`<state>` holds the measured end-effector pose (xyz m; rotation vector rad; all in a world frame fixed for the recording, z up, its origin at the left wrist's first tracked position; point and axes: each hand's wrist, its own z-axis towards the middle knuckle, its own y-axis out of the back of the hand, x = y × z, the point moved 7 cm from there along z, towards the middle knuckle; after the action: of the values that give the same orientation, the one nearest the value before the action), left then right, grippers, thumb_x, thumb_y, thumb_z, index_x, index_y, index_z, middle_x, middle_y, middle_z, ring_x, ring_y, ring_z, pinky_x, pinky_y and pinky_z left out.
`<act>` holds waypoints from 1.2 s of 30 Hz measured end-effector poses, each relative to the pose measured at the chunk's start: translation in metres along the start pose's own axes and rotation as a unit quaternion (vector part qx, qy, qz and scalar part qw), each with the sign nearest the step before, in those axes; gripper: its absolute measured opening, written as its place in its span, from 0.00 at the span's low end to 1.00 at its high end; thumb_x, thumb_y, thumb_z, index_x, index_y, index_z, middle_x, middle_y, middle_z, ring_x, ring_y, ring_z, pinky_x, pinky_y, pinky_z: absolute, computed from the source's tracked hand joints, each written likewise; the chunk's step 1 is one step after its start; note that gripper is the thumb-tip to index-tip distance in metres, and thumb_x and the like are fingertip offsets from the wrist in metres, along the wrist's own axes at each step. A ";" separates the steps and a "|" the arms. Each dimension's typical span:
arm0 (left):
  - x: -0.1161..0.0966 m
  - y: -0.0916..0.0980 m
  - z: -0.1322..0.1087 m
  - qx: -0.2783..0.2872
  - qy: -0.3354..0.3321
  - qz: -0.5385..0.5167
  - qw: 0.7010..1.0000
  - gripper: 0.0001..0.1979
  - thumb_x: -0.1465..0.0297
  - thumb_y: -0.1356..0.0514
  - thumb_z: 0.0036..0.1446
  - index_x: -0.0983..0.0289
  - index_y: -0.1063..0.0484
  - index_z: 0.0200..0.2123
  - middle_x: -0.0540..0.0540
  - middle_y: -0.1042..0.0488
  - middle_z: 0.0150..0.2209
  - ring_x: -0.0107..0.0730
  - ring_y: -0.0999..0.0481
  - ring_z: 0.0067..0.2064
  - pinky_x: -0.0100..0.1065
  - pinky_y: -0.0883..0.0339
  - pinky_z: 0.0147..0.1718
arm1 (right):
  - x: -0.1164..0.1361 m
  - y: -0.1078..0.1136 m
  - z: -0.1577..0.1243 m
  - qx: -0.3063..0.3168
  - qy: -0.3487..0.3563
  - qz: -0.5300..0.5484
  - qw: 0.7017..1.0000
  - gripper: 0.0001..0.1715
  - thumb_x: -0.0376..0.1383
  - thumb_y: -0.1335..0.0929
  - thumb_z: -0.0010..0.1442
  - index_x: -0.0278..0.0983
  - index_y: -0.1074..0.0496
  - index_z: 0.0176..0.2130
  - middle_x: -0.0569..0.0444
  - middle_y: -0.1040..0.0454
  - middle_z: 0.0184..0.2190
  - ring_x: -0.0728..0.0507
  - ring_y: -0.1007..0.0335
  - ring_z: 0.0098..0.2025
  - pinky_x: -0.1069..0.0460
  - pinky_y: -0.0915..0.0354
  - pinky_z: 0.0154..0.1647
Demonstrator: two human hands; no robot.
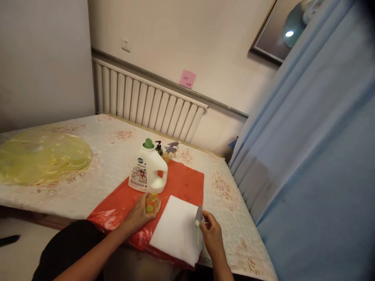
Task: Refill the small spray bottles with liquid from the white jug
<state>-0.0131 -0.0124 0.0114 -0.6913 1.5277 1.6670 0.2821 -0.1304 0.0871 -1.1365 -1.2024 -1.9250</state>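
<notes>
My left hand (142, 212) is wrapped round a small clear bottle (152, 203) with yellow-green and orange on it, its top uncovered. Pinched in my right hand (212, 230) is a grey and white spray nozzle (199, 216), its thin tube hanging down over a white foam-like pad (175, 228). Just behind my left hand stands a large white jug (150, 171) with a handle, a printed label and a green piece (148, 143) at its mouth. Pad and jug rest on a red plastic sheet (187, 179).
Behind the jug stand a dark pump bottle (158, 148) and spray bottles with grey heads (172, 147). On the flowered tablecloth (124, 134) at left lies a translucent yellow plastic piece (43, 156). A radiator (146, 99) lines the wall; a blue curtain (310, 128) hangs at right.
</notes>
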 end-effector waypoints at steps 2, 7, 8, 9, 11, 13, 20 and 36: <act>0.003 -0.002 0.000 -0.003 -0.012 -0.008 1.000 0.41 0.67 0.34 0.41 0.65 0.45 0.60 0.65 0.34 0.59 0.49 0.32 0.60 0.45 0.37 0.58 | 0.010 -0.004 0.004 0.010 0.000 0.025 1.000 0.19 0.34 0.34 0.49 0.37 0.23 0.42 0.51 0.22 0.39 0.41 0.28 0.37 0.50 0.34 0.40; 0.005 -0.003 -0.001 -0.010 -0.042 -0.029 0.999 0.35 0.66 0.34 0.42 0.61 0.40 0.55 0.60 0.31 0.55 0.47 0.30 0.57 0.45 0.37 0.58 | 0.044 -0.022 0.020 0.048 0.017 0.129 0.990 0.14 0.32 0.32 0.51 0.38 0.24 0.40 0.53 0.22 0.37 0.43 0.28 0.39 0.51 0.35 0.42; 0.006 -0.003 -0.001 -0.014 -0.044 -0.032 0.998 0.35 0.66 0.34 0.43 0.61 0.40 0.55 0.60 0.31 0.54 0.47 0.30 0.57 0.46 0.37 0.58 | 0.050 -0.027 0.024 0.047 0.021 0.148 0.988 0.12 0.32 0.31 0.52 0.37 0.24 0.39 0.54 0.22 0.34 0.44 0.29 0.37 0.52 0.35 0.40; 0.006 -0.004 -0.001 -0.018 -0.045 -0.035 0.998 0.34 0.67 0.35 0.43 0.61 0.40 0.55 0.60 0.31 0.54 0.46 0.30 0.56 0.46 0.36 0.58 | 0.056 -0.032 0.029 0.042 0.022 0.170 0.984 0.11 0.33 0.31 0.52 0.37 0.24 0.38 0.55 0.23 0.32 0.45 0.30 0.34 0.52 0.35 0.37; 0.007 -0.005 -0.002 -0.025 -0.046 -0.039 0.998 0.33 0.67 0.35 0.43 0.61 0.40 0.55 0.60 0.31 0.54 0.46 0.29 0.56 0.46 0.36 0.57 | 0.064 -0.043 0.039 0.028 0.012 0.231 0.973 0.10 0.34 0.29 0.53 0.37 0.25 0.38 0.57 0.26 0.29 0.48 0.33 0.29 0.54 0.36 0.32; 0.008 -0.006 -0.003 -0.032 -0.048 -0.042 0.997 0.32 0.67 0.36 0.44 0.61 0.40 0.54 0.60 0.31 0.54 0.46 0.29 0.55 0.46 0.35 0.57 | 0.072 -0.057 0.048 0.024 -0.005 0.300 0.954 0.12 0.36 0.27 0.52 0.37 0.26 0.39 0.57 0.26 0.29 0.49 0.35 0.26 0.54 0.37 0.28; 0.008 -0.007 -0.005 -0.044 -0.045 -0.040 0.997 0.33 0.69 0.36 0.42 0.62 0.40 0.54 0.60 0.31 0.52 0.46 0.30 0.55 0.45 0.36 0.56 | 0.108 -0.096 0.075 0.036 0.015 0.374 0.926 0.15 0.36 0.25 0.48 0.37 0.28 0.37 0.57 0.26 0.28 0.50 0.36 0.24 0.55 0.40 0.23; 0.002 -0.003 -0.009 -0.040 -0.032 -0.055 0.997 0.33 0.72 0.37 0.41 0.61 0.40 0.54 0.60 0.31 0.53 0.49 0.31 0.57 0.47 0.36 0.56 | 0.115 -0.151 0.076 0.108 0.061 0.240 0.963 0.15 0.38 0.29 0.50 0.36 0.24 0.40 0.52 0.21 0.37 0.43 0.27 0.39 0.49 0.31 0.43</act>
<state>-0.0126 -0.0212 0.0065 -0.7426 1.3601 1.6589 0.1328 -0.0038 0.1455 -1.0592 -0.9372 -1.4377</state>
